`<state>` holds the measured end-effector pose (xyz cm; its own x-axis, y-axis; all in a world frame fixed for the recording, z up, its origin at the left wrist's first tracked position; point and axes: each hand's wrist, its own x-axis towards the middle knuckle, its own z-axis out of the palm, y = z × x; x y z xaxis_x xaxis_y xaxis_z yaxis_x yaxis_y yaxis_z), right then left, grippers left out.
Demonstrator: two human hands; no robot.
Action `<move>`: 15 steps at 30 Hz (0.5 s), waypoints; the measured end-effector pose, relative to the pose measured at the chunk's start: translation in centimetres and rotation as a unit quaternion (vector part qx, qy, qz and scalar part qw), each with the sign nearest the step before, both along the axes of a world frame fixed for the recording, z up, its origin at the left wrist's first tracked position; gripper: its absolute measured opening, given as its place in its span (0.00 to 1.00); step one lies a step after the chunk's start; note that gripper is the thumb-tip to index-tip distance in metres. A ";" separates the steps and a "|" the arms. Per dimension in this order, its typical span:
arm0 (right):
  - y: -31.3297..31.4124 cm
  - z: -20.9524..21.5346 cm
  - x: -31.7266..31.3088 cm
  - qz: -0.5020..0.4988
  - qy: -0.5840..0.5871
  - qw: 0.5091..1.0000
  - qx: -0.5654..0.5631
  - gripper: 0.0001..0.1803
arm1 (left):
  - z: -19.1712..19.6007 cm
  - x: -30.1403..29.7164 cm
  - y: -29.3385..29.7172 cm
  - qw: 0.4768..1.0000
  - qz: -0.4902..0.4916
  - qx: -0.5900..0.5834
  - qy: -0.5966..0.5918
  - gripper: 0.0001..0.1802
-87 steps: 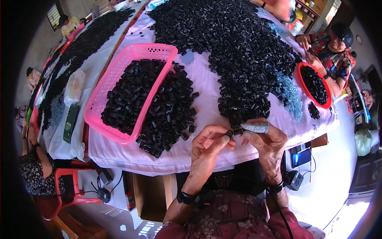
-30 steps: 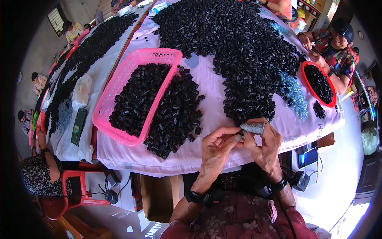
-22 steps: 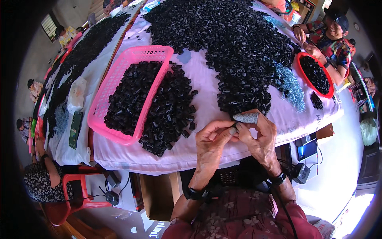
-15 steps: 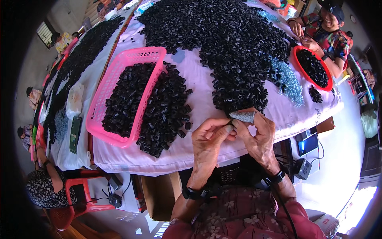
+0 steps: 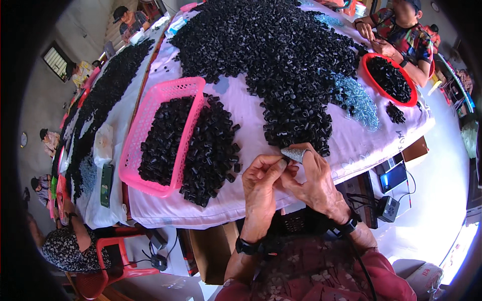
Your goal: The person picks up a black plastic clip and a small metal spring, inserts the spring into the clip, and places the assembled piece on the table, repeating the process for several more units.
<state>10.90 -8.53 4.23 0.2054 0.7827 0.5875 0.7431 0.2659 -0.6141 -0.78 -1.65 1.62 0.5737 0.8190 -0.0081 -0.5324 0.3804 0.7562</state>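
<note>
Left grip [image 5: 260, 181] and right grip [image 5: 315, 183] meet near black pieces [image 5: 296, 118].

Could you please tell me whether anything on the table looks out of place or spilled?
Nothing looks clearly damaged, but a loose pile of black parts lies outside the pink basket, and a smaller black clump sits apart beside the red bowl. Both could look spilled, though possibly placed deliberately.

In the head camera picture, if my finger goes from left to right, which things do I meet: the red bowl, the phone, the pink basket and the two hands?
Phone → pink basket → left hand → right hand → red bowl.
</note>
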 end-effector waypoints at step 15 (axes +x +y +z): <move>1.4 -1.1 -2.8 0.006 -0.117 0.992 0.049 0.21 | 0.0 -2.3 -0.4 0.995 0.096 0.011 0.027 0.02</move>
